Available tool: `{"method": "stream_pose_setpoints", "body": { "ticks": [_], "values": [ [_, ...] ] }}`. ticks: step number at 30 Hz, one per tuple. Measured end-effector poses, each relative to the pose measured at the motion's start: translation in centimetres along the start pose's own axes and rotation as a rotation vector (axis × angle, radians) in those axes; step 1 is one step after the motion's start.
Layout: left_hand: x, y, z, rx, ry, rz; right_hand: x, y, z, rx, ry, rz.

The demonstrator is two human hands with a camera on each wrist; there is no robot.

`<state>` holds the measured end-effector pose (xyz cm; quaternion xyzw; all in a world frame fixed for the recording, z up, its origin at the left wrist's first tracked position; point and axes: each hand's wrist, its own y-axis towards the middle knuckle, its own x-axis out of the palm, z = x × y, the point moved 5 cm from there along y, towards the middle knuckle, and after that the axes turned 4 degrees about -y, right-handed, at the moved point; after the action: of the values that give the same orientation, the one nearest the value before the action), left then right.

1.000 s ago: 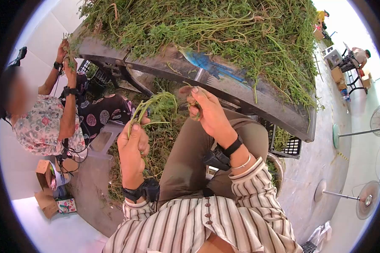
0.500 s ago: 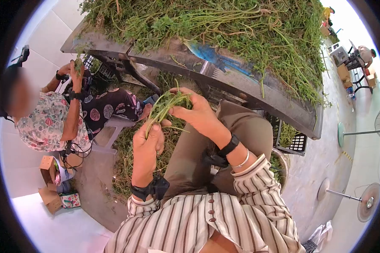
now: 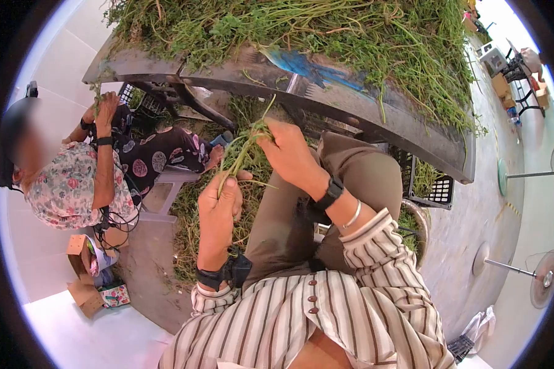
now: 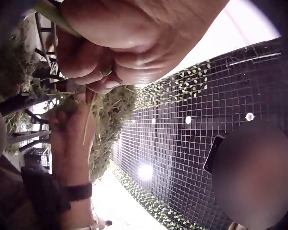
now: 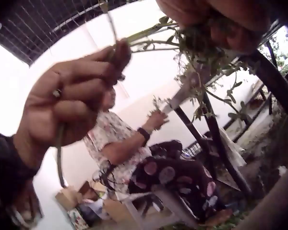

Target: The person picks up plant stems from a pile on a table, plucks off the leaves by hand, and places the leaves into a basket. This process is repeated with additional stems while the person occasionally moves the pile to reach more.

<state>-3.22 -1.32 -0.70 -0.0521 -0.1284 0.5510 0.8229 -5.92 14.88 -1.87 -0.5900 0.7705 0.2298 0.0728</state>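
Note:
In the head view my left hand (image 3: 217, 206) grips a small bunch of green leafy stems (image 3: 243, 154) by its lower ends, thumb on top. My right hand (image 3: 291, 154) has its fingers curled about the upper, leafy part, which they partly hide. The right wrist view shows the stems (image 5: 149, 42) stretched between both hands, with leaves (image 5: 194, 86) hanging below the right fingers. One cut end sticks out under the left fist there. Both hands are above the lap, just short of the table (image 3: 375, 132).
A big heap of the same greens (image 3: 289, 31) covers the table. More greens (image 3: 194, 240) lie on the floor. Black crates (image 3: 434, 187) stand under the table's right end. Another person (image 3: 74, 175) sits at the left, holding a sprig. Fans (image 3: 545, 277) stand at the right.
A second ago my hands were apart, with the stems in the left hand. The right hand then moved left to their leafy end and took hold of it.

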Motion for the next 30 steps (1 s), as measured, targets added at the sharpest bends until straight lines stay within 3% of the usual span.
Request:
{"method": "stream_pose_setpoints", "body": {
  "ticks": [1, 3, 8, 11, 13, 14, 16, 17, 19, 22, 26, 30],
  "values": [
    [-0.2, -0.2, -0.1, -0.003, 0.0, -0.002, 0.2, 0.1, 0.3, -0.02, -0.13, 0.006],
    [-0.7, -0.5, -0.9, -0.112, 0.042, -0.037, 1.3, 0.2, 1.1, -0.016, -0.147, -0.031],
    [-2.0, -1.4, -1.7, -0.177, 0.015, -0.026, 3.3, -0.1, 2.7, 0.067, -0.161, -0.181],
    [-2.5, -2.9, -0.9, -0.18, 0.012, -0.002, 3.1, 1.1, 5.0, 0.002, -0.312, -0.108],
    [-3.4, -3.7, -0.4, -0.178, 0.03, 0.021, 1.7, 1.9, 7.1, 0.118, -0.609, -0.181],
    [-4.2, -4.0, -0.3, -0.162, -0.024, 0.088, 1.8, 1.4, 7.2, 0.123, -0.604, -0.181],
    [-5.3, -4.4, 0.0, -0.144, -0.092, 0.173, 1.2, 1.1, 5.2, 0.119, -0.348, -0.053],
    [-5.6, -4.2, 0.1, -0.139, -0.097, 0.182, 1.0, 1.0, 4.1, 0.111, -0.347, -0.06],
    [-5.7, -3.9, 0.2, -0.106, -0.13, 0.166, 1.8, -0.1, 4.0, 0.536, 0.253, -0.228],
    [-5.6, -3.7, 0.4, -0.09, -0.197, 0.145, 2.9, -0.5, 4.5, 0.567, 0.494, -0.349],
    [-5.1, -3.1, 0.7, -0.088, -0.248, 0.126, 3.7, -0.6, 5.0, 0.503, 0.604, -0.349],
    [-4.5, -2.9, 1.0, -0.096, -0.231, 0.114, 2.9, -1.1, 3.0, 0.626, 0.621, -0.399]
  ]
}}
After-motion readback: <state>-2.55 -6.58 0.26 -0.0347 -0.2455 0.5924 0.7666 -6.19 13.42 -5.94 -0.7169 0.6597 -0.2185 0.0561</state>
